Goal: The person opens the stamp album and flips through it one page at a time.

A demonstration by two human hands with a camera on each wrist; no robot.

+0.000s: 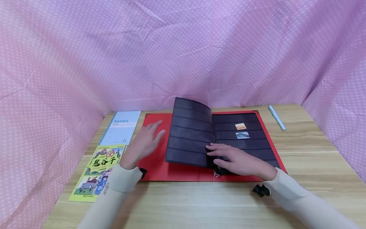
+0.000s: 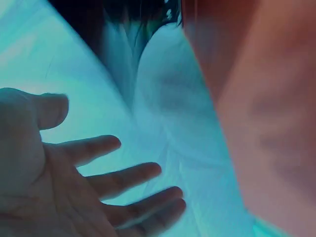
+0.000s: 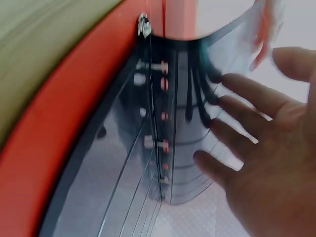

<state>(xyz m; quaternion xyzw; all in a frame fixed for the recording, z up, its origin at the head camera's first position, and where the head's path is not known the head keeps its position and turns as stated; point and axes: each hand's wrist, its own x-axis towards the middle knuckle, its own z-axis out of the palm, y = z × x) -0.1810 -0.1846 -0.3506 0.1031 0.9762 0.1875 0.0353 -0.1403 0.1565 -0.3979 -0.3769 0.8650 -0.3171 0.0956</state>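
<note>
"Starting w/ the red album (image 1: 177, 173): position?"

"Mid-table, set toward far edge of the table (image 1: 311, 152), laid out flat. One black pg. (image 1: 190, 132) stands lifted, leaning over the L cover (image 1: 160, 154); metal clasp (image 3: 144, 25) visible at near end of spine."

"L hand (image 1: 144, 143)?"

"Over red of L cover, near the lifted pg.; fingers extended & apart, nothing held."

"R hand (image 1: 237, 160)?"

"At lower part of lifted pg., by the spine. Fingers straight, not wrapped round anything; tips at pg. surface, firm contact can't be confirmed."

"R-side contents?"

"Black sheet (image 1: 257, 144) w/ strip pockets, two stamps: orange stamp (image 1: 240, 126) above, grey-blue stamp (image 1: 242, 135) directly below."

"Remainder of table?"

"Pale-blue notebook (image 1: 120, 130) marked 'Gambit' nr. far L corner. Yellow bk. (image 1: 85, 171) along L edge, adjoining notebook's near end. Light-blue pen (image 1: 276, 117) nr. far R corner, apart from album."
</note>
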